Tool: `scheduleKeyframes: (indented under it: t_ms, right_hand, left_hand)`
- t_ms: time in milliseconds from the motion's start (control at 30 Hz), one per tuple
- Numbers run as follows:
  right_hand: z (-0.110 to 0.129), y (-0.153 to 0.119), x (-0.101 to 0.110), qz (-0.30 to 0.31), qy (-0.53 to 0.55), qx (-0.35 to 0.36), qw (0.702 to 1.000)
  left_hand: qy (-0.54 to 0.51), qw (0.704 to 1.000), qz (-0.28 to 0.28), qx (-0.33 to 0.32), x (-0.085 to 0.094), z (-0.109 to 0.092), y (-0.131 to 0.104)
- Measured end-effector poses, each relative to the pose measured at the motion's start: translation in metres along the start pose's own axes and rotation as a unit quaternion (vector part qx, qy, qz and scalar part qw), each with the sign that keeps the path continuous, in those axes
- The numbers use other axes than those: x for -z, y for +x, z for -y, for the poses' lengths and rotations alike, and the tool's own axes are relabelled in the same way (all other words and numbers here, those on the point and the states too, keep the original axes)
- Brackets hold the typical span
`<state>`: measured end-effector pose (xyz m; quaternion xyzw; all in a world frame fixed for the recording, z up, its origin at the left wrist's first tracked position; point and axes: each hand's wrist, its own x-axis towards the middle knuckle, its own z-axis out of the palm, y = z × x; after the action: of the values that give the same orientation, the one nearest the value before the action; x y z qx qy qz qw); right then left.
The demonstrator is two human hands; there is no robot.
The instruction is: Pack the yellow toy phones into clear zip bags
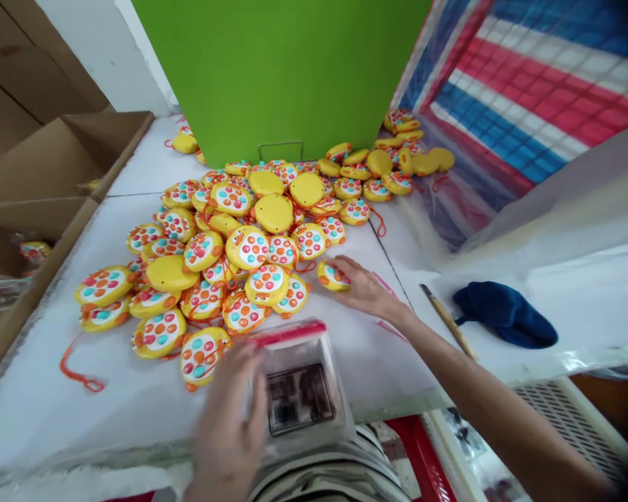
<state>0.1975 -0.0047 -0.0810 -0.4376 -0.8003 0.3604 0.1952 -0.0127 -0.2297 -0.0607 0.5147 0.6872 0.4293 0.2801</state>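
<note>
My right hand is closed on a yellow duck-shaped toy at the right side of a heap, its fingers over the toy's right end. The toy has a white face with coloured dots. My left hand, smeared by motion, grips the left side of a clear plastic bag near the table's front edge. A red strip runs along the bag's top, and a dark printed label shows on it. Between and beyond the hands lies the heap of similar yellow toys, some face up, some back up, with orange cords.
Behind the heap stands a green panel with a wire handle. Cardboard boxes line the left. On the right are a striped bag, a dark blue cloth item and a wooden-handled tool. A white basket sits below the table.
</note>
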Motion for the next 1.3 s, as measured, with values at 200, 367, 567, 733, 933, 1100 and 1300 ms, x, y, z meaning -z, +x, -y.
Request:
scheduleKeyframes:
  t_ms: [200, 367, 567, 733, 933, 1100, 1300]
  right_hand:
    - [0.021, -0.046, -0.001, 0.080, 0.529, -0.230, 0.813]
    - [0.042, -0.064, -0.014, 0.102, 0.625, -0.281, 0.721]
    - [0.053, -0.074, -0.025, 0.120, 0.617, -0.276, 0.727]
    - [0.058, -0.081, -0.035, 0.114, 0.595, -0.264, 0.750]
    - [0.043, -0.094, -0.028, 0.140, 0.477, -0.228, 0.837]
    - [0.043, -0.103, -0.007, 0.259, 0.292, -0.192, 0.900]
    - [0.062, -0.103, 0.004, 0.303, 0.247, -0.098, 0.915]
  left_hand:
    - [0.272, 0.938, 0.048, -0.208, -0.072, 0.033, 0.006]
    - [0.295, 0.926, 0.067, -0.226, -0.070, 0.031, 0.012]
    - [0.309, 0.919, 0.051, -0.240, -0.071, 0.029, 0.009]
    - [0.327, 0.917, 0.054, -0.222, -0.073, 0.026, 0.011]
    - [0.296, 0.934, 0.077, -0.187, -0.065, 0.024, 0.018]
    - [0.213, 0.959, 0.103, -0.153, -0.057, 0.026, 0.020]
    - [0.219, 0.948, 0.123, -0.196, -0.060, 0.032, 0.021]
